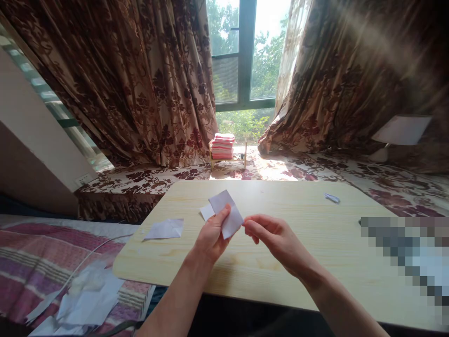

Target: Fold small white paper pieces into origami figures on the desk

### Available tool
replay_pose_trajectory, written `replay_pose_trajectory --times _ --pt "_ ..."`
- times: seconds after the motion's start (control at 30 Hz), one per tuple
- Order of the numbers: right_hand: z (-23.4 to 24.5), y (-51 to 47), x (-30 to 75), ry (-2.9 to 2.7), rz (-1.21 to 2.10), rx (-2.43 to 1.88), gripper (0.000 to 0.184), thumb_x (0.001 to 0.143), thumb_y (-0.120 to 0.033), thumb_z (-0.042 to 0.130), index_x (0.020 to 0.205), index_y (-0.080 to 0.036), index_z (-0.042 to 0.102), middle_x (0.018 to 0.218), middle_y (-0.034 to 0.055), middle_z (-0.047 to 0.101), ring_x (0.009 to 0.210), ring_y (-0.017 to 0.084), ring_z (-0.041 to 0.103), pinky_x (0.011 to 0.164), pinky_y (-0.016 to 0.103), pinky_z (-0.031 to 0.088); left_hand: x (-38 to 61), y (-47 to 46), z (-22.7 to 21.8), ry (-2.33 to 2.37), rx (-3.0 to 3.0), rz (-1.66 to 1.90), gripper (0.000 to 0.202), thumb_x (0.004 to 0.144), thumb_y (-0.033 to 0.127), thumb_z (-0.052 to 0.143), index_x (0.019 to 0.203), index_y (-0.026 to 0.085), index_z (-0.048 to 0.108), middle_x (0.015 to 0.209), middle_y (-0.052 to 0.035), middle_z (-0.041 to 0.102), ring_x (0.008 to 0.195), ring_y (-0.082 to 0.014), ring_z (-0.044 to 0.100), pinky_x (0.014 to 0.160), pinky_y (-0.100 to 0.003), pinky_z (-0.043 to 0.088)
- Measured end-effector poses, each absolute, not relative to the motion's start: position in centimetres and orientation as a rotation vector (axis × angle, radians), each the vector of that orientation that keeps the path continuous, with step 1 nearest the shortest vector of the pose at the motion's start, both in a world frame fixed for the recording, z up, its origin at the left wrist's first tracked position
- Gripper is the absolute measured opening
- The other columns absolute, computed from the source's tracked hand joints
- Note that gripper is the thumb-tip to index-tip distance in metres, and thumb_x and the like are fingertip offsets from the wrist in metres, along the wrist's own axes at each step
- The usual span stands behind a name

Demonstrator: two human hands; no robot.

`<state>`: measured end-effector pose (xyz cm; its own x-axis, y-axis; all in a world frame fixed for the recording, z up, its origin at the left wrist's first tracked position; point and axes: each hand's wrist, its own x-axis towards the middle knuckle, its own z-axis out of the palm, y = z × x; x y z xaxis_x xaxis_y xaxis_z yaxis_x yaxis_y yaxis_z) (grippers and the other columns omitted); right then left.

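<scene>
Left hand [210, 236] grips paper [233, 220], right hand [275, 234] pinching corner [240, 221].

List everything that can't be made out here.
All in the head view:
- Left hand: some fingers hidden behind the held paper.
- White piece: partly covered by that paper; whether held or lying on the table, unclear.
- Right hand: its contact at the paper's corner is too small to judge.
- Small object: too small to identify.
- Dark object: pixelated, cut off by the right edge.
</scene>
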<state>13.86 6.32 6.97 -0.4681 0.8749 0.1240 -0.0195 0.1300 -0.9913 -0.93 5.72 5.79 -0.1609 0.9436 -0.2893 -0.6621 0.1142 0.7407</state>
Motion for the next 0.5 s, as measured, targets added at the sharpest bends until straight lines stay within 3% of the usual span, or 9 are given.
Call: replay_pose_trajectory --times 0.17,0.33,0.43,0.5 --pt "7.4 4.8 15.0 -1.588 1.413 -0.807 0.027 0.078 -0.043 0.061 0.072 -0.017 0.067 0.061 -0.0013 0.056 0.058 0.012 0.044 0.054 0.025 0.036 1.4 4.5 6.2 0.855 0.337 1.476 0.009 0.083 0.019 0.063 0.077 0.013 0.061 0.065 -0.0002 0.065 0.057 -0.0096 0.061 0.055 -0.019 0.053" --pt "7.4 4.6 15.2 -1.583 1.353 -0.808 0.027 0.078 -0.043 0.061 0.070 -0.018 0.065 0.061 -0.0007 0.057 0.060 0.013 0.048 0.058 0.026 0.041 1.7 4.2 6.3 0.866 0.377 1.471 0.013 0.078 0.023 0.069 0.078 0.012 0.062 0.065 -0.0008 0.064 0.056 -0.0098 0.061 0.057 -0.021 0.054" --pt "6.8 4.8 15.0 -1.580 1.241 -0.818 0.025 0.079 -0.041 0.059 0.072 -0.018 0.065 0.066 0.0014 0.062 0.063 0.015 0.054 0.060 0.027 0.043 1.3 4.3 5.7 1.064 0.542 1.472 0.034 0.071 0.031 0.076 0.096 0.011 0.064 0.075 -0.0045 0.067 0.057 -0.0115 0.061 0.053 -0.022 0.053" --pt "6.4 4.9 14.8 -1.593 1.151 -0.842 0.023 0.080 -0.039 0.058 0.074 -0.018 0.065 0.070 0.0028 0.064 0.066 0.016 0.056 0.063 0.028 0.045 1.1 4.1 5.3 1.221 0.637 1.532 0.066 0.063 0.030 0.082 0.122 0.016 0.053 0.090 -0.0068 0.067 0.060 -0.0127 0.062 0.052 -0.024 0.053"
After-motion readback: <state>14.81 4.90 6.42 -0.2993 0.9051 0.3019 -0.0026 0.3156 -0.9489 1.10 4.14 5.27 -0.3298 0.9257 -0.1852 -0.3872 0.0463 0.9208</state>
